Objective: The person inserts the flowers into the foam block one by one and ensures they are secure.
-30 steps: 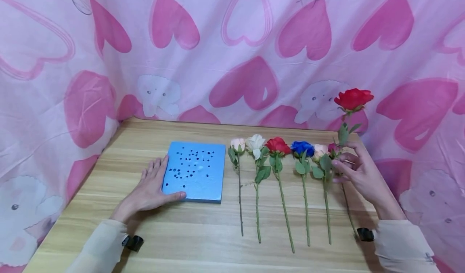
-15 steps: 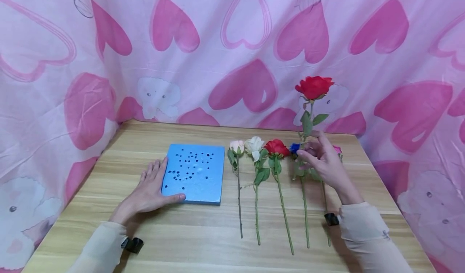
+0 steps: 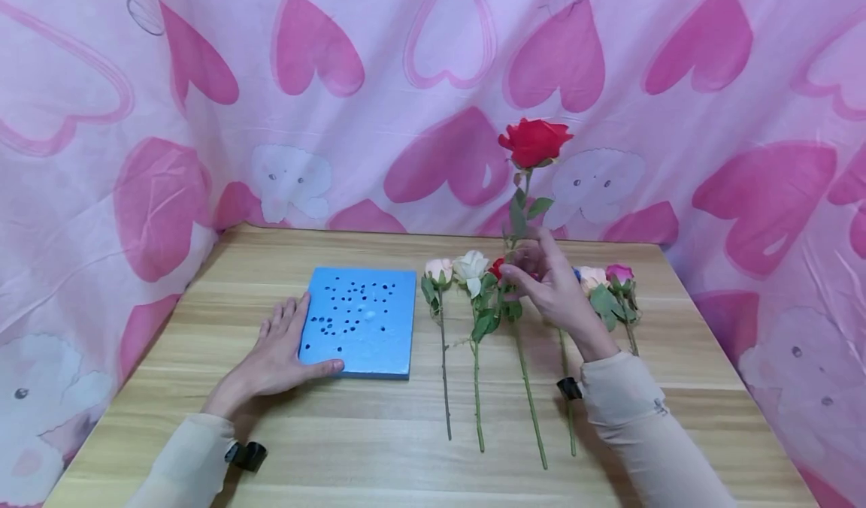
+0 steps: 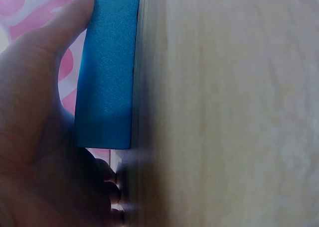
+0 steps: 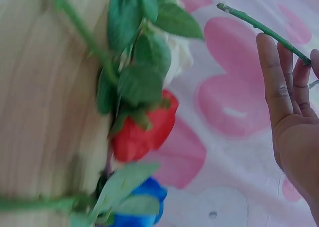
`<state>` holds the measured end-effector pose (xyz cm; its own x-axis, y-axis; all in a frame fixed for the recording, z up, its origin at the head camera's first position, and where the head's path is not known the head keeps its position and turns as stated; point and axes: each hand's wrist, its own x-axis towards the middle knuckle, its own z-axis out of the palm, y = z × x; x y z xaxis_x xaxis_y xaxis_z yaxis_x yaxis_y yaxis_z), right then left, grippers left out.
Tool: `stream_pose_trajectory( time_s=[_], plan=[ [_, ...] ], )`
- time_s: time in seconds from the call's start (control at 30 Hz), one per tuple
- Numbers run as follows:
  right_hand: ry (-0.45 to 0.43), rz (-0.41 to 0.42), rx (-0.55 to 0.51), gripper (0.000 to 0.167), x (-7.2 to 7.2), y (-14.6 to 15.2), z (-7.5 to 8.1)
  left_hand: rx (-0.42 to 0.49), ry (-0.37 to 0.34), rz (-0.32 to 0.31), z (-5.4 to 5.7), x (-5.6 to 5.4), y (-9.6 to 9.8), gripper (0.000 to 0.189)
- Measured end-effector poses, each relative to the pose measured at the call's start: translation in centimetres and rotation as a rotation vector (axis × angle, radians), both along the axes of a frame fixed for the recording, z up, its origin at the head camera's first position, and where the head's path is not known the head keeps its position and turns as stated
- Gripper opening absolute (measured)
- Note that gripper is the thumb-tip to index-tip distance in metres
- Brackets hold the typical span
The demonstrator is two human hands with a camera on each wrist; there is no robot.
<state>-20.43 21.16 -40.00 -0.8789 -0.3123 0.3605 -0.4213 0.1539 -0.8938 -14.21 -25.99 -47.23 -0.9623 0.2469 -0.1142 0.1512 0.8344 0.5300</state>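
My right hand [image 3: 558, 290] pinches the stem of a red rose [image 3: 534, 143] and holds it upright above the row of flowers. In the right wrist view its cut stem end [image 5: 239, 15] sticks out past the fingers. On the left, my left hand [image 3: 277, 350] rests at the near-left corner of a blue foam block [image 3: 379, 350] full of small holes. Its thumb lies at the front edge, its fingers extended along the left side. Beneath the right hand lie another red rose [image 5: 144, 132] and a blue rose [image 5: 139, 202], both partly hidden in the head view.
Also lying on the wooden table [image 3: 338, 448] are a pale pink rose [image 3: 439, 270], a white rose [image 3: 471, 269], a peach rose [image 3: 593, 277] and a magenta rose [image 3: 619, 273]. A pink heart-patterned curtain [image 3: 379, 155] surrounds the table's back and sides.
My right hand has carried the upright red rose leftward from the right end of the row, passing over the peach and blue roses. The left hand and the foam block have stayed put.
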Motion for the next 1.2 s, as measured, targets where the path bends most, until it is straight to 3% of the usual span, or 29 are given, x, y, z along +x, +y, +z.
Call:
stream_pose_trajectory(
  time_s=[0.37, 0.7, 1.2],
  plan=[
    [0.025, 0.086, 0.013, 0.056, -0.9, -4.6, 0.8, -0.001, 0.01, 0.001, -0.2, 0.1, 0.0, 0.141],
    [0.023, 0.136, -0.013, 0.048, -2.0, -8.2, 0.6, -0.007, 0.013, -0.001, -0.2, 0.1, 0.0, 0.141],
    [-0.009, 0.192, -0.053, 0.051, -3.1, -12.4, 0.1, 0.006, 0.006, 0.005, -0.1, -0.1, -0.2, 0.142]
  ],
)
